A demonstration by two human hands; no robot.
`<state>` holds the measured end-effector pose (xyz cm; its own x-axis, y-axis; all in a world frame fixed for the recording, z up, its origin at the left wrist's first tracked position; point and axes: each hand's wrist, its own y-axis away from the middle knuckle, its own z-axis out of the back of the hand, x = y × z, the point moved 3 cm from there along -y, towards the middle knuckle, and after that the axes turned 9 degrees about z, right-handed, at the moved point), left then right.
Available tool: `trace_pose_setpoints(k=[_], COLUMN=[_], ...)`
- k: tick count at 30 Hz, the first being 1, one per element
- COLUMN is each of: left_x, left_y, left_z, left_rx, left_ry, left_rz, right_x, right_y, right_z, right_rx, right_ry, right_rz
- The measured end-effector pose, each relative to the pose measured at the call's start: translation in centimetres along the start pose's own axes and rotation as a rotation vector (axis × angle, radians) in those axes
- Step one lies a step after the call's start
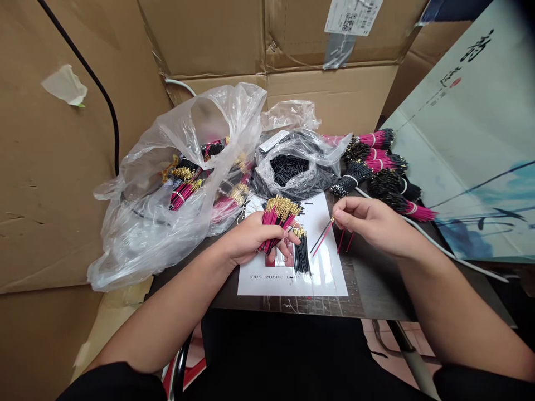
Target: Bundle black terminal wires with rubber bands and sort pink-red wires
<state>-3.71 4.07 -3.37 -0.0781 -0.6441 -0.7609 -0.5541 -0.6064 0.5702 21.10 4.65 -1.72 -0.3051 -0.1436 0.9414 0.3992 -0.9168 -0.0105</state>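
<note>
My left hand (254, 239) is closed round a thick bundle of pink and black wires (278, 220) with gold-coloured tips at the upper end. To the right, my right hand (368, 223) pinches a few thin pink and black wires (322, 236) by their gold ends, and their other ends hang down apart. Between the hands, a cluster of black wires (301, 256) with gold tips lies on a white printed sheet (328, 278). Short black pieces (308, 204) are scattered on the sheet just behind the left hand's bundle.
An opened clear bag of small black tubes (288, 170) stands at the back centre. A large plastic bag (163, 217) with wire bundles fills the left. Tied pink and black bundles (384, 161) are piled at back right, near a pale cable (455, 259). Cardboard walls (334, 94) enclose the table.
</note>
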Motion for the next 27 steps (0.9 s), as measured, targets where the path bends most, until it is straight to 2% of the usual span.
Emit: trace_pose_setpoints(k=[3,6,11,16,19,22,27], left_x=[0.1,0.0,0.1,0.2,0.3,0.2,-0.1], left_y=[-0.2,-0.2,-0.2,-0.3,-0.3,-0.3,0.0], left_z=[0.2,0.2,0.0,-0.2,-0.3,-0.4,-0.6], left_rx=[-0.067,-0.095,-0.081,-0.045,-0.009,-0.013,-0.008], left_ry=[0.040,0.056,0.045,0.022,0.011,-0.002,0.021], left_rz=[-0.017,-0.019,-0.008,-0.003,0.008,0.027,0.030], right_x=[-0.3,-0.4,-0.5,-1.0,-0.9,-0.6,-2.1], right_y=[-0.2,-0.5,-0.9,-1.1,-1.2,-0.6,0.8], right_z=[-0.5,-1.6,-2.6,-2.4,-1.5,0.7,4.9], right_rx=[0.151,0.240,0.195,0.163,0.162,0.175,0.203], right_ry=[0.125,0.199,0.342,0.223,0.182,0.198,0.434], right_rz=[-0.048,-0.059,0.004,-0.039,-0.031,-0.030,-0.100])
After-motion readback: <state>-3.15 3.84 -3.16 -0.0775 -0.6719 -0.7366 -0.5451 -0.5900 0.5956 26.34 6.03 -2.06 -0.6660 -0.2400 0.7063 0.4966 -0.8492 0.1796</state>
